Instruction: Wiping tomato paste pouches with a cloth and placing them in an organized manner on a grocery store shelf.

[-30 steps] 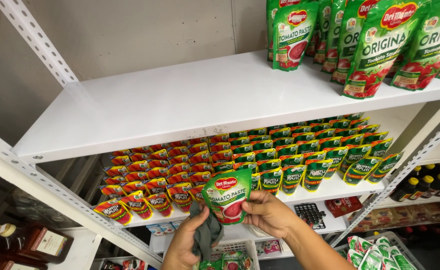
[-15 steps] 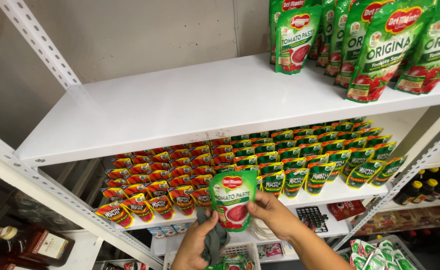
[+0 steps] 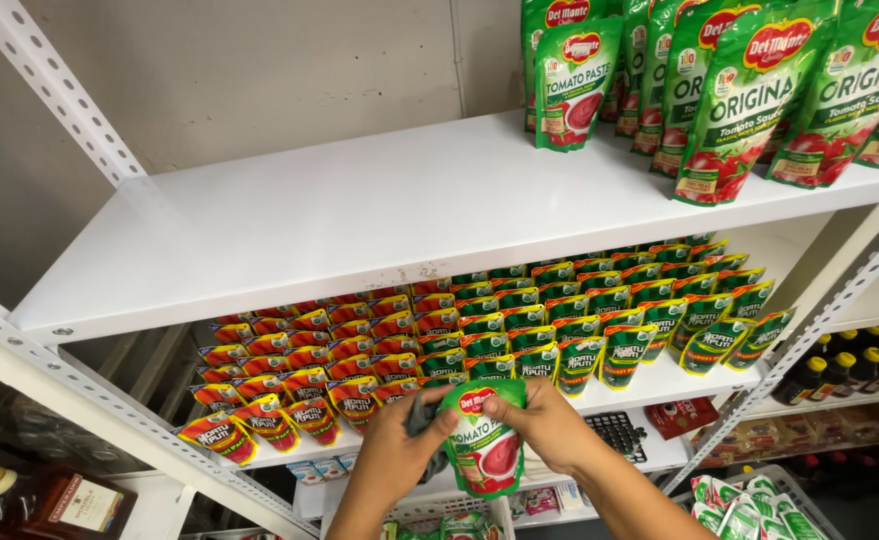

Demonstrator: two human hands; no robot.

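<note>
Head view: both hands meet low in the middle of the frame, below the front edge of the lower shelf (image 3: pixel 660 385). The left hand (image 3: pixel 395 440) and the right hand (image 3: pixel 545 425) grasp one green pouch of tomato paste (image 3: pixel 482 440) between them, the right thumb and fingers pinching its upper right corner, the left fingers curled on its upper left edge. The left hand also presses a dark grey cloth (image 3: pixel 425 425) against the pouch's left side. The pouch is held upright, its red-and-green front facing the camera, just in front of the rows of small sachets lying on the lower shelf: red and yellow sachets (image 3: pixel 310 370) to the left, green sachets (image 3: pixel 610 315) to the right. Above, the white upper shelf (image 3: pixel 340 220) is bare across its left and middle, and tall green stand-up pouches (image 3: pixel 750 90) are lined up at its right end, one smaller tomato paste pouch (image 3: pixel 572 85) standing in front. Dark bottles with yellow caps (image 3: pixel 850 370) stand at the far right, lower down.
</note>
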